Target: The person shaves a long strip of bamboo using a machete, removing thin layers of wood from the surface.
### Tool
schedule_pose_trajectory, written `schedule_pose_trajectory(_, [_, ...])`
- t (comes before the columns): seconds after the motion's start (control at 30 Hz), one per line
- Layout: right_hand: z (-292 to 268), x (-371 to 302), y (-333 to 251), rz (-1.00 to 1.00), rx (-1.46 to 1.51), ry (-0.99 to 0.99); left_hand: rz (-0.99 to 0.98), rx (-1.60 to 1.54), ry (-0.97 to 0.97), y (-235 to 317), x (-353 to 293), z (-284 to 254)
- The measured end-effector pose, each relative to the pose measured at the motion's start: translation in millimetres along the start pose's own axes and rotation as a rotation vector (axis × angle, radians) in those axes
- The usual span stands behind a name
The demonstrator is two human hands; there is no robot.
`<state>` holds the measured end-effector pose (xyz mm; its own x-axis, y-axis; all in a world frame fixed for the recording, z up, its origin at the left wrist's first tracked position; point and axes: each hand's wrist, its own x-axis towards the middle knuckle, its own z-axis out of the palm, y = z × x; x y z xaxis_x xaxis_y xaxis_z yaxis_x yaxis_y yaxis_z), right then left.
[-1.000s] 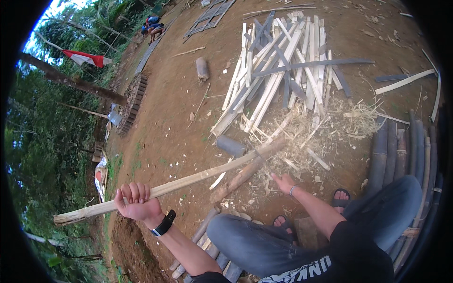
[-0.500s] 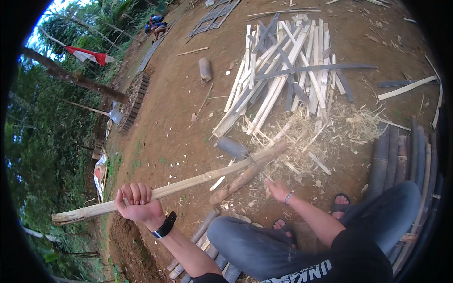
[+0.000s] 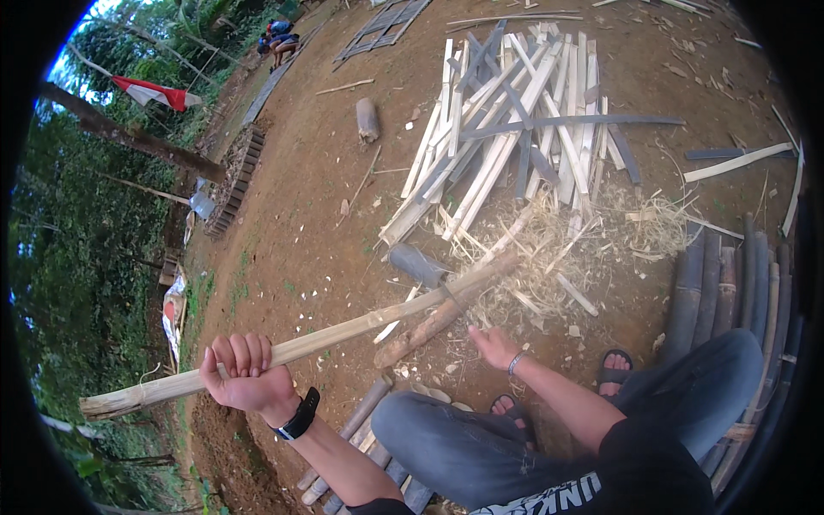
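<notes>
A long pale bamboo strip [image 3: 343, 332] slants from the lower left toward the shavings in the middle. My left hand [image 3: 249, 373] is closed around it near its left end, palm up, with a dark watch on the wrist. Across the strip's far part lies a thin dark blade, seen nearly edge-on, probably a knife [image 3: 453, 297]. My right hand [image 3: 495, 347] is closed at the near end of that blade; the handle is hidden in the fingers. Under the strip, a round wooden pole [image 3: 421, 339] rests on the ground beside a short dark bamboo piece [image 3: 416, 263].
Beyond my hands spread curly shavings [image 3: 549, 266] and a heap of split bamboo strips [image 3: 515, 129]. Dark bamboo poles [image 3: 711, 292] lie to my right; more cut pieces [image 3: 360, 421] sit by my left knee. Far off, a person [image 3: 279, 41] bends near the trees.
The view has shifted slightly. The bamboo strip and both hands appear a little farther left; both grips look the same.
</notes>
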<state>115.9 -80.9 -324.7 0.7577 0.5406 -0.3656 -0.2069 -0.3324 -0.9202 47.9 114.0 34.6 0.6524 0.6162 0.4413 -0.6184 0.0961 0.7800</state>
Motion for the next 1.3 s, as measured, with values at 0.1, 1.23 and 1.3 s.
schedule_pose_trajectory(0.1, [-25.2,9.4,24.0,0.345,0.100,-0.031,0.007,-0.002,-0.002,-1.7,-2.0,4.1])
schedule_pose_trajectory(1.23, [-9.0,9.9,45.9,0.425,0.157,0.075,0.011,0.017,-0.081,-2.8,-16.7,12.7])
schedule_pose_trajectory(1.3, [-7.3,-4.4,34.4,0.389,0.335,0.052,0.020,0.033,-0.128,3.2,-19.6,7.5])
